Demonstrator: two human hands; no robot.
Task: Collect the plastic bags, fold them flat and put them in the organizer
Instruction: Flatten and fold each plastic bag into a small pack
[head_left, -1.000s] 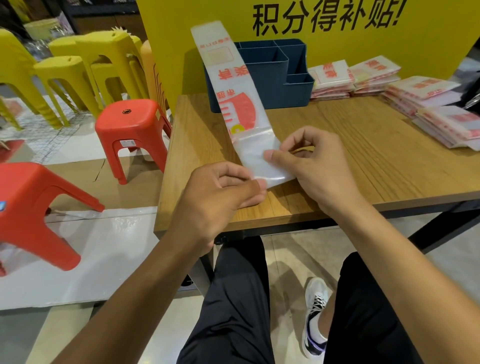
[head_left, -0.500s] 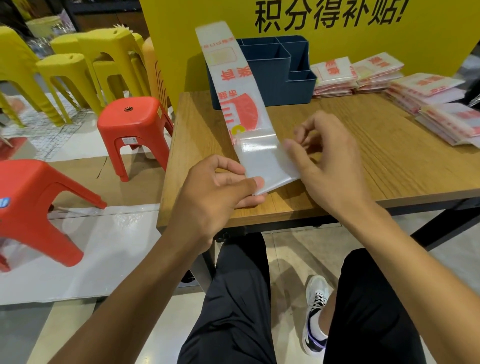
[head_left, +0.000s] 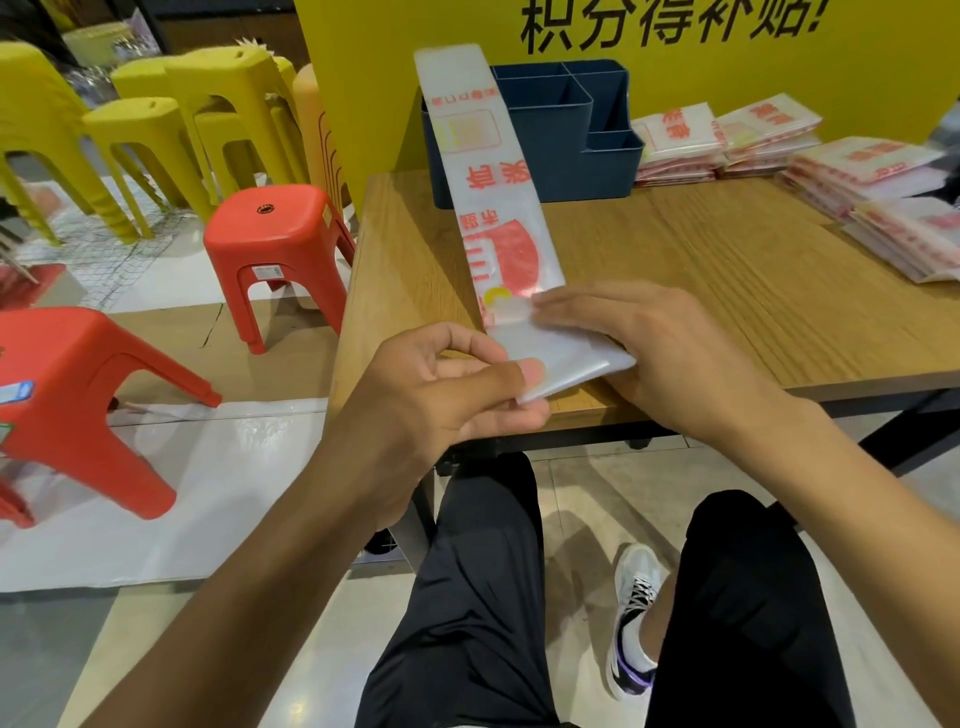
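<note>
— What had changed on the table (head_left: 727, 291)?
— The bag strip (head_left: 493, 208) ran from its centre toward the organizer (head_left: 561, 135) at 12 o'clock. The right hand (head_left: 665, 348), pinching half a second before, had flattened open-palmed across the fold.
— And the left hand (head_left: 441, 395)?
— Thumb and finger clamped the strip's near corner at 6 o'clock. Creasing had likely begun.

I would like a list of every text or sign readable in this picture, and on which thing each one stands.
"积分得补贴!" in black, tops cut off by the frame: yellow board behind the table.
Red print on the long plastic bag: appears reversed, not reliably readable.
Red print on the stacked bags: too blurred.
Sticker on the red stool: too small.
Blue sticker on the nearer red stool: unreadable.
</note>
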